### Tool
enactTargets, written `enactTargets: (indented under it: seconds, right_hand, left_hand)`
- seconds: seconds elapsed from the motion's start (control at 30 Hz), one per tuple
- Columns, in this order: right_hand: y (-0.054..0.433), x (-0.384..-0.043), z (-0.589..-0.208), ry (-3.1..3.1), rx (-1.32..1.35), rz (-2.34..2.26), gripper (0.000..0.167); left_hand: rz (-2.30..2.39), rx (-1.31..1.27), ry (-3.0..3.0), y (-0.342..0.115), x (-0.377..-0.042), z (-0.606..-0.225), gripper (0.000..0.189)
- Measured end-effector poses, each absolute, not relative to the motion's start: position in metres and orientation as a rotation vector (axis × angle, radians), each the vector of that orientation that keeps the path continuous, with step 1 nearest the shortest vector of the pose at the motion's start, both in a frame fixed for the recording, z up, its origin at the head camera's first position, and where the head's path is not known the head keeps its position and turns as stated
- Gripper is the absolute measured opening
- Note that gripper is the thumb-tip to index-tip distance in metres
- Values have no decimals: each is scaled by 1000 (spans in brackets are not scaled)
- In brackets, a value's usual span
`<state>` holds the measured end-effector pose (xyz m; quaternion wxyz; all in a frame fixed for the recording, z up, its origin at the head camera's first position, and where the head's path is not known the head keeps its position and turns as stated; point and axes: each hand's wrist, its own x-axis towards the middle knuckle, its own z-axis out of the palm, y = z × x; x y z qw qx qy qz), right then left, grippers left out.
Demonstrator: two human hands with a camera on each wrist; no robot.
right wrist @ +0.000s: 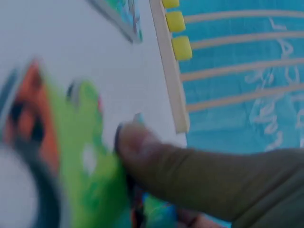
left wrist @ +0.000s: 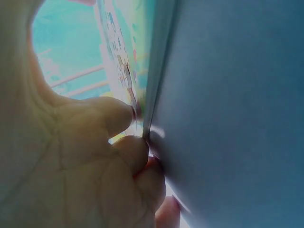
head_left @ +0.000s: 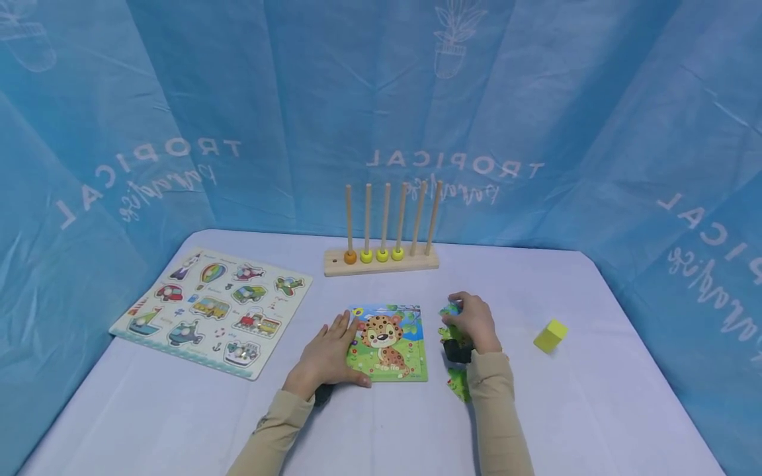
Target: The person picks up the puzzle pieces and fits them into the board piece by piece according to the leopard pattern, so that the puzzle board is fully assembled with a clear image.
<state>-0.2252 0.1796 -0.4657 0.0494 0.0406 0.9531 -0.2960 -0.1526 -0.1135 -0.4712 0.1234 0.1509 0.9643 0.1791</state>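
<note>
A square puzzle board (head_left: 389,344) with a spotted leopard cub on a green and blue ground lies flat at the middle of the table. My left hand (head_left: 329,355) rests on its left side, thumb at the lower edge and fingers spread along the upper left. To the right of the board, my right hand (head_left: 474,322) pinches a blue and green puzzle piece (head_left: 450,309) between thumb and fingers. More green puzzle pieces (head_left: 458,383) lie below that hand, partly hidden by the wrist. The right wrist view shows a blurred green piece (right wrist: 90,161) close by the thumb (right wrist: 142,147).
A picture board with vehicle pieces (head_left: 214,311) lies at the left. Behind the puzzle stands a wooden peg rack (head_left: 381,264) with one orange and several yellow beads. A yellow-green block (head_left: 550,336) sits at the right. Blue curtains (head_left: 381,119) surround the table.
</note>
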Motion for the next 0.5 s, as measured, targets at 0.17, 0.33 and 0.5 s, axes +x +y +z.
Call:
enactTargets:
  seconds: [0.17,0.33,0.5]
  right_hand:
    - [191,-221,-468,2937,116,-1013,40]
    - [195,-221,-464,2952,110,-1204,25]
    - [186,-221,-461,2927,129,-1301,24]
  left_hand:
    - [502,435,2815,-111,-153,-472,125]
    - [494,416,2808,-110,-154,-471,130]
    - [534,429,2810,-110,-152,-469,128]
